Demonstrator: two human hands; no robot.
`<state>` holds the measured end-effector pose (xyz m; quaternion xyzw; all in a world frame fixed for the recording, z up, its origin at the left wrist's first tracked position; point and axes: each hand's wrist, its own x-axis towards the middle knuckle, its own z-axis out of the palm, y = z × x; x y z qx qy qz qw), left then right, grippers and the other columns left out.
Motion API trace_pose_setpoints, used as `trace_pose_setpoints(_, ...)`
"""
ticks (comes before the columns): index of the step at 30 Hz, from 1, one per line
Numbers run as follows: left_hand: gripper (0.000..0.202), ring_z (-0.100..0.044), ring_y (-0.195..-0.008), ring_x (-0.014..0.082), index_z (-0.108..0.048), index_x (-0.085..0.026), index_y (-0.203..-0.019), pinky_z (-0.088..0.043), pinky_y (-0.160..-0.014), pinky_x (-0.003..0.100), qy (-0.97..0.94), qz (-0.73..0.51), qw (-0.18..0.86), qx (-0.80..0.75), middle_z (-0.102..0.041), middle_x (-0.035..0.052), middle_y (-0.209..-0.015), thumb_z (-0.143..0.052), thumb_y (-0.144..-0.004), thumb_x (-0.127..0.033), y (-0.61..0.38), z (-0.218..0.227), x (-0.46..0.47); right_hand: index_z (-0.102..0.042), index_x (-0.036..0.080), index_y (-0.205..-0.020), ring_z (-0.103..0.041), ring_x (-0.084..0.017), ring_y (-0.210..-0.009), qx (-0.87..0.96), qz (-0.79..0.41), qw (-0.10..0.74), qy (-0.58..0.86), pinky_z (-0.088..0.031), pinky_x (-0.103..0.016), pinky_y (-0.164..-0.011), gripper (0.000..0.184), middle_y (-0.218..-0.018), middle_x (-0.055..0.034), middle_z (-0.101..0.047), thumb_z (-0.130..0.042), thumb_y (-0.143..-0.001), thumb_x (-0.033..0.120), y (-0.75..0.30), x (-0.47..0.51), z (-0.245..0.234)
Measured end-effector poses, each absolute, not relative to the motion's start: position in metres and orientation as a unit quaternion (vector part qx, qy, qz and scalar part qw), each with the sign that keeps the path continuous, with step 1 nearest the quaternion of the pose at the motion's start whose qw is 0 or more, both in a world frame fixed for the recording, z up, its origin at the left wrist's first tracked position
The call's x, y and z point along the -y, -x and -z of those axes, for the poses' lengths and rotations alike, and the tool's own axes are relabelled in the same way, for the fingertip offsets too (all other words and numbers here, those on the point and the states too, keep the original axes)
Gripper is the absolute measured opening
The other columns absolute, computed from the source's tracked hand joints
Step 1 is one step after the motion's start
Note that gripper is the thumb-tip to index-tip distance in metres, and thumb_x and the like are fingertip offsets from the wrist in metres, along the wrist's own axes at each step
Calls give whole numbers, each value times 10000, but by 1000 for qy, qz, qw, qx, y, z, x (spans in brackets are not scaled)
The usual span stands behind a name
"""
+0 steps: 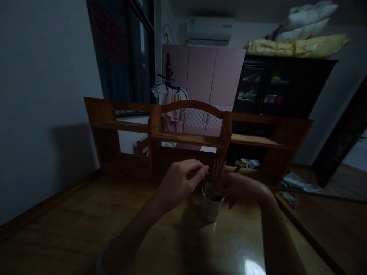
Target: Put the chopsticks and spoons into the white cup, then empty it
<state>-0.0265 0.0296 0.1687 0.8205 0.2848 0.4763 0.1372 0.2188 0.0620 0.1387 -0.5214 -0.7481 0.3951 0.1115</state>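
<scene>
Your left hand (185, 177) has fingertips together, left of the sticks (213, 177) in the cup (210, 210); your right hand (239, 186) is at the rim's right, grip indiscernible in dimness. Tabletop (86, 214) extends leftward of your fingers.

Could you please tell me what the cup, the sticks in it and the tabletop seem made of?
Cup: perhaps paper, plastic or ceramic; pale with faint dark marks, too dim to settle.
Sticks: probably wood or bamboo, finish unclear; thin, straight and tan.
Tabletop: likely varnished wood, glossy; yellowish brown with a bright reflection.
</scene>
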Motion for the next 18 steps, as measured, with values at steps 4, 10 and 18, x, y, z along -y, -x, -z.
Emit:
trace_pose_setpoints(4, 263, -609, -731, 135, -672, -181, -791, -454, -706, 250, -833, -452, 132, -292, -669, 11, -790, -495, -948, -296, 24, -165, -32, -662, 102, -896, -680, -207, -570, 722, -447, 99, 520, -595, -276, -507, 292, -662, -78, -679, -672, -793, 376, -224, -63, -135)
trace_pose_setpoints(10, 238, -610, -730, 145, -699, -195, -872, -451, -660, 250, -861, -389, 144, -295, -673, 16, -806, -500, -939, -306, 19, -152, -42, -672, 99, -910, -656, -196, -488, 717, -455, 59, 524, -546, -240, -413, 354, -625, -89, -679, -656, -799, 435, -230, -57, -136)
trace_pose_setpoints(18, 291, -583, -674, 132, -675, -186, -739, -425, -636, 248, -840, -419, 145, -314, -659, 12, -757, -515, -925, -343, 19, -151, -52, -676, 170, -896, -617, -154, -452, 768, -241, 284, 521, -460, -201, -381, 399, -596, -25, -656, -579, -864, 556, -206, -25, -181)
